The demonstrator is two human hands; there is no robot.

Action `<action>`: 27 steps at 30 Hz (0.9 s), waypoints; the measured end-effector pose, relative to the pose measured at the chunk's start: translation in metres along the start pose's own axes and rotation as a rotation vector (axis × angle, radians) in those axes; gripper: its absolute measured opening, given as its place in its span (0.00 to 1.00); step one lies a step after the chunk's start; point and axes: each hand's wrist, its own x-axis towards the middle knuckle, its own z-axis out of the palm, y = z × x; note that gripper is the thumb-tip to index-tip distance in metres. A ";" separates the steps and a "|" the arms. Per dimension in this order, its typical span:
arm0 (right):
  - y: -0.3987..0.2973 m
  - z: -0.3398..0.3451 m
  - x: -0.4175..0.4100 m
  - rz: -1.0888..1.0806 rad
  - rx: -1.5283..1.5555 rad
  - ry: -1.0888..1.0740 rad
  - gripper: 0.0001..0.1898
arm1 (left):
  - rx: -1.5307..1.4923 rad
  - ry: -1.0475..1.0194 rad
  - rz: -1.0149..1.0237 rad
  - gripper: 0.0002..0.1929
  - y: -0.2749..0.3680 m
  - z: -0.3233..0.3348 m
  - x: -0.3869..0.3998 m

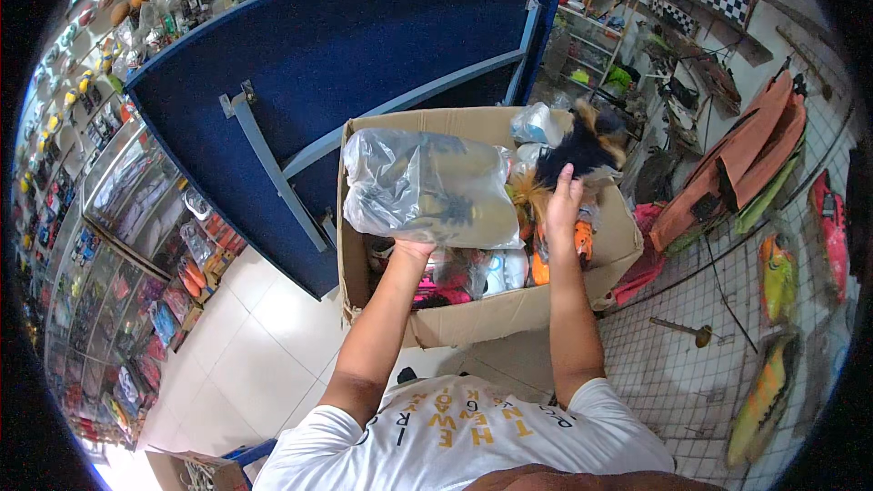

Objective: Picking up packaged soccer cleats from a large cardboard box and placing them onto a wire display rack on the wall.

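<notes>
A large clear plastic bag (470, 184) with olive and dark contents lies across the left of an open cardboard box (477, 320). My left hand (415, 245) grips it from beneath its near edge, the fingers mostly hidden under it. My right hand (565, 208) is over the right side of the box, against a black and tan furry or feathery bundle (580, 150). Whether its fingers close on the bundle is not clear. Lower in the box lie pink-and-black items (436, 290), a white-and-blue item (506, 271) and orange items (582, 239), some plastic-wrapped.
A dark blue table-like panel (382, 34) with grey metal legs stands tilted behind the box. Glass display cases (116, 266) line the left. At right, a wire grid (655, 368) carries orange bags or vests (736, 157) and shin-guard-like items (760, 402). Pale tiles (252, 348) cover the floor.
</notes>
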 end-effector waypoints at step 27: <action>-0.054 0.016 -0.024 -0.458 -0.644 -0.689 0.16 | -0.159 -0.176 -0.187 0.25 -0.003 -0.043 -0.002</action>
